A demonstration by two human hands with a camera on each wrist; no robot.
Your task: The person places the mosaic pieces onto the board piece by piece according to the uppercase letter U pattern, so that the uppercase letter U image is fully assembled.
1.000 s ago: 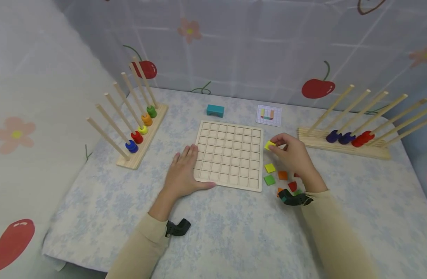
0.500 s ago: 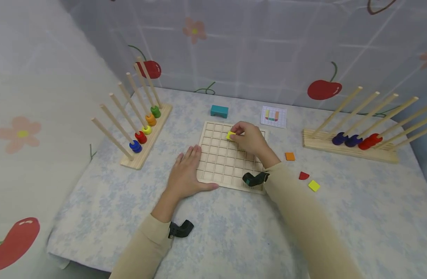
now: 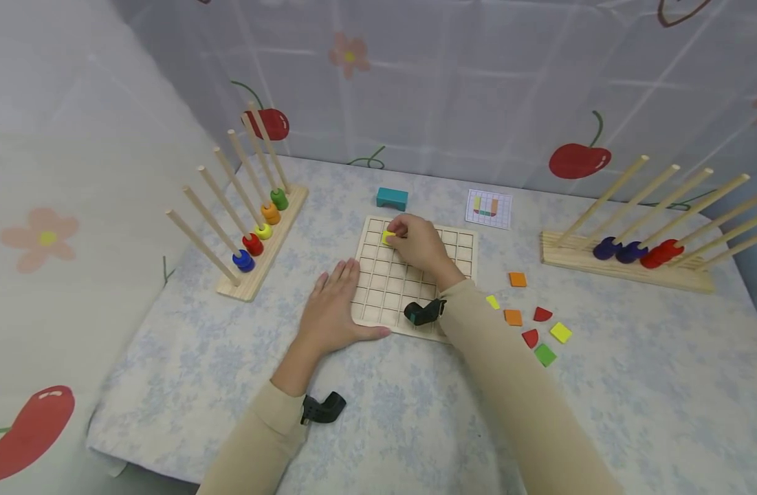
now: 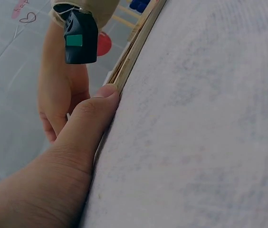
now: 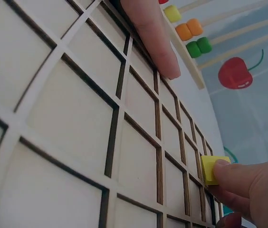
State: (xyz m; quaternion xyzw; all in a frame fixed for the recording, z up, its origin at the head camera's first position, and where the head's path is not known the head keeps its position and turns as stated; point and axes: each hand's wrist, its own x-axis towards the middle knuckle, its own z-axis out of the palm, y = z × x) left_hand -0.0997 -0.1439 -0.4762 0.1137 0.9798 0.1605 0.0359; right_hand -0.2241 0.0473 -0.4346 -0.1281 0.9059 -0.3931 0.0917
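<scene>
A wooden grid board [image 3: 378, 282] lies on the cloth-covered table. My right hand [image 3: 417, 242] pinches a yellow square tile [image 5: 210, 170] between thumb and fingers, over the cells near the board's far left corner. In the head view most of that tile [image 3: 387, 237] is covered by the fingers. My left hand [image 3: 332, 309] rests against the board's left side with fingers extended. Its thumb [image 4: 93, 116] lies along the near edge of the board in the left wrist view.
Loose yellow, orange, red and green tiles [image 3: 513, 317] lie right of the board, partly behind the right sleeve. A pattern card [image 3: 489, 209] and a teal block [image 3: 392, 199] sit beyond it. Pegged bead racks stand left [image 3: 263, 254] and right [image 3: 626, 263].
My right hand has carried the yellow tile leftward from beside the board to its far left cells. More loose tiles now show at the right. The left hand stays at the board's edge.
</scene>
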